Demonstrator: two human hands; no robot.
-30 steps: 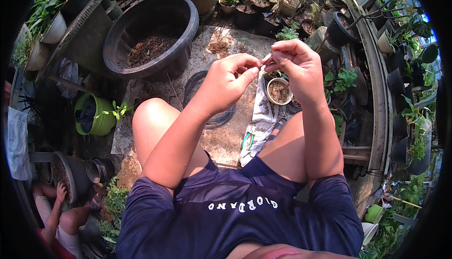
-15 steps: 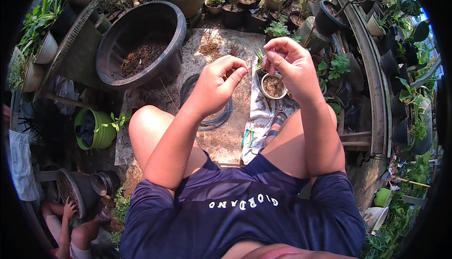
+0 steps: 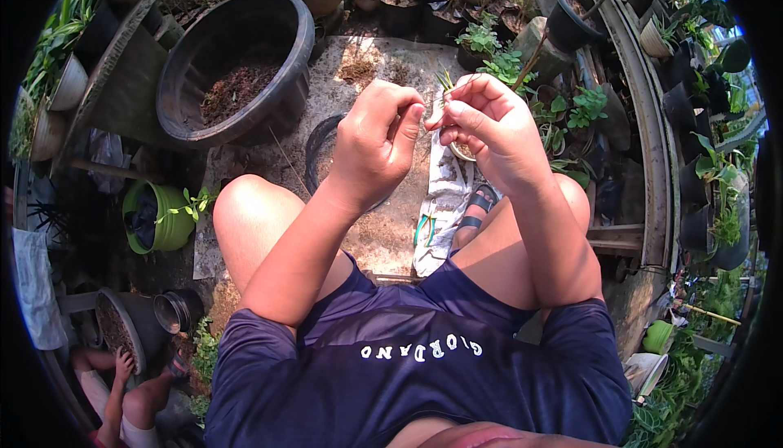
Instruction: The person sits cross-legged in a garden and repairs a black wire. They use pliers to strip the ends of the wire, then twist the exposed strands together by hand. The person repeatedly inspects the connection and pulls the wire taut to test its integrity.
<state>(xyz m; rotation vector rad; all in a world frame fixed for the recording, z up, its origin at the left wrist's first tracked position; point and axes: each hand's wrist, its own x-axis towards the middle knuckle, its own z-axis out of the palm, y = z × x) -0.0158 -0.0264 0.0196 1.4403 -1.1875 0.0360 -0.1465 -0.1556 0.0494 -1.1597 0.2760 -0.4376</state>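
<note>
My left hand (image 3: 377,142) is raised over the ground between my knees, its thumb and forefinger pressed together. Close beside it, my right hand (image 3: 496,126) also pinches with thumb and fingers, the fingertips of both nearly meeting. Whatever lies between the fingers is too small to make out. Behind the right hand, a small pale pot (image 3: 463,152) is mostly hidden. Spiky green leaves (image 3: 444,79) rise just beyond the right fingertips. A coil of dark wire or thin tubing (image 3: 314,157) lies on the ground, partly behind my left hand.
A large black tub (image 3: 175,110) with some brown soil stands at the far left on a worn sheet (image 3: 347,52). White cloth (image 3: 432,240) lies near my sandalled foot (image 3: 477,211). A lime-green pot (image 3: 170,232) sits left. Another person's hand (image 3: 124,364) touches a pot at lower left.
Both hands have come closer together, the right one moving left and slightly down. The small pale pot, plainly seen before, is now largely covered by the right hand.
</note>
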